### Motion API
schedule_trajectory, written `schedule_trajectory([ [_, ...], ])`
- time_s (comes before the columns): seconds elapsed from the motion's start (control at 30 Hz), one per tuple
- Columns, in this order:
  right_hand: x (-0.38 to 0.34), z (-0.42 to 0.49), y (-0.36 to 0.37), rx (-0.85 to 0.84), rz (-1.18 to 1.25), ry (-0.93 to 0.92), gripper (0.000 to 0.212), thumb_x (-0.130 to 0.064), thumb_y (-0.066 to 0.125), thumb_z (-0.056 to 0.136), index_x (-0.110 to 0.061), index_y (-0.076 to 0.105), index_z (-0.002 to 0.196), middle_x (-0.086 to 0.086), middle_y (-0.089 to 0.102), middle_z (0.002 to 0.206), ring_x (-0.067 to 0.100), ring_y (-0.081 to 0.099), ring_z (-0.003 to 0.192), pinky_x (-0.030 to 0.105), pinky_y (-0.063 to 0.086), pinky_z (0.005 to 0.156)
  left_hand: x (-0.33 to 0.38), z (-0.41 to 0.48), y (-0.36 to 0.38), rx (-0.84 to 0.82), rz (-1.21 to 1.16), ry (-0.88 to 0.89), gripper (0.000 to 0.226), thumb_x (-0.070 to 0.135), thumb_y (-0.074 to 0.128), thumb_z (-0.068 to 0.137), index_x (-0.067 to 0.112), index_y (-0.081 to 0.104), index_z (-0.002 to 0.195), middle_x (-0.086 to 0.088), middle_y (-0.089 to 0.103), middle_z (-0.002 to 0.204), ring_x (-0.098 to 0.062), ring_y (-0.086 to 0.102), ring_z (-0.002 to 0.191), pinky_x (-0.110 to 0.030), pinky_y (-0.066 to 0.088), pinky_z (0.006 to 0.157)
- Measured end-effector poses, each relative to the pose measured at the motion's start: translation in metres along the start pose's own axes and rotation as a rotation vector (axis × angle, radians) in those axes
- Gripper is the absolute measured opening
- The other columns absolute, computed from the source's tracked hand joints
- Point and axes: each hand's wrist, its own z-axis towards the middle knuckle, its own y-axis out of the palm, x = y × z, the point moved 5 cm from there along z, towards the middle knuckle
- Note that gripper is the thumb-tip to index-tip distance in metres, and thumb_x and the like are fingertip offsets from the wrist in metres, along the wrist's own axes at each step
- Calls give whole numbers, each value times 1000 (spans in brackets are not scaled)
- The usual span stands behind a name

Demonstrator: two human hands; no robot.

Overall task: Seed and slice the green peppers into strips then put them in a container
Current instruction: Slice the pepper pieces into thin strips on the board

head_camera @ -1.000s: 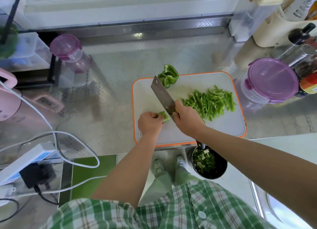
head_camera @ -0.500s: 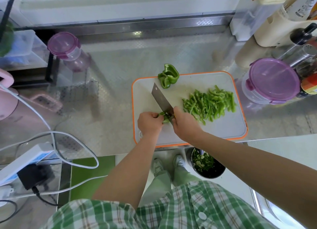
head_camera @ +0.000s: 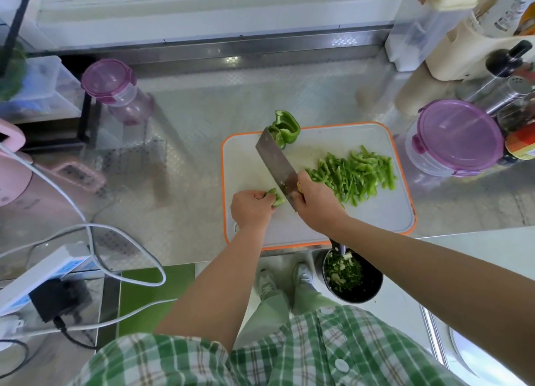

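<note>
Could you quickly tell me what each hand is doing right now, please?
Left hand: closed, holding a small green pepper piece on the cutting board.
Right hand: closed, gripping the cleaver by its handle.

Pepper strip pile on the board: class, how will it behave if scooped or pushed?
The pepper strip pile lies loose, so it would probably scatter rather than lift together. Its thin strips look light and should slide easily on the smooth cutting board.
</note>
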Motion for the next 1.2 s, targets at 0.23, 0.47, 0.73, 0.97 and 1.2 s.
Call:
schedule_trajectory([
  [0.23, -5, -4, 8, -62, -110, 25, 15, -17, 41, 97, -14, 27, 93, 2, 38, 65, 25, 40, 55, 30, 20, 44, 1, 4, 2, 2, 33, 14, 36, 5, 79, 76, 20, 62, 48, 10, 62, 44, -28, 73, 66, -47, 60, 75],
  [0.47, -4, 0, 27, -67, -213, 41, 13, -12, 40, 97, -9, 34, 108, 0, 36, 63, 29, 47, 61, 30, 27, 46, -3, 7, 0, -31, -56, 0, 27, 0, 78, 78, 18, 67, 61, 3, 68, 60, -26, 71, 66, -48, 60, 77],
  [0.73, -3, 1, 8, 34, -44, 38, 13, -17, 41, 98, -7, 36, 105, 11, 51, 72, 28, 45, 56, 30, 24, 43, -5, 2, -1, -22, -164, -36, 11, 3, 80, 78, 5, 70, 75, -12, 71, 78, -19, 69, 63, -39, 61, 77],
  [0.97, -15, -7, 9, -59, -92, 44, 15, -18, 41, 97, -15, 27, 94, 2, 40, 63, 24, 41, 54, 30, 22, 44, -6, 4, 0, -9, -142, -48, 20, 1, 80, 77, 11, 66, 66, -4, 67, 67, -17, 69, 58, -45, 60, 78],
  [1.2, -15, -2, 31, -62, -248, 96, 14, -9, 41, 95, -11, 34, 107, 5, 47, 71, 27, 45, 58, 31, 25, 44, -6, 6, 0, -37, -82, 14, 22, 1, 78, 77, 18, 71, 64, -8, 71, 71, -29, 72, 71, -46, 60, 78],
])
